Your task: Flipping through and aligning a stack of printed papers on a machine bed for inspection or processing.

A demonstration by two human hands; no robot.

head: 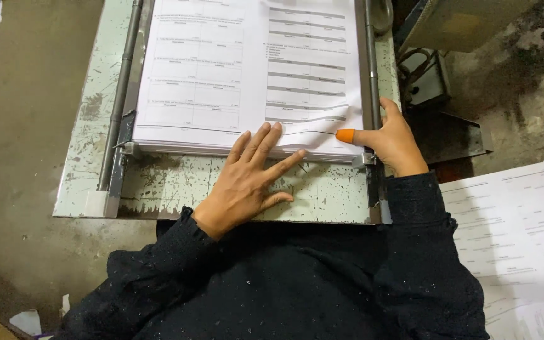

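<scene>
Your left hand [247, 179] lies flat and open, palm down, on the chipped pale-green table [89, 145], its spread fingers reaching up onto the near edge of the stack of printed sheets [247, 69]; it grips nothing, only presses. That stack sits in the middle of the table, held between two dark metal guide rails [124, 88] that run along its left and right sides (the right one passes just under your thumb). Your right hand [395, 141] rests at the stack's near right corner, loosely curled rather than closed, with one finger stretched leftward across the top sheet; that finger wears an orange rubber fingertip cover [345, 135] touching the paper where the sheet bows up in a slight ripple. Whether the finger has actually caught a sheet cannot be told. A second pile of printed sheets [517, 233] lies well apart to your right.
</scene>
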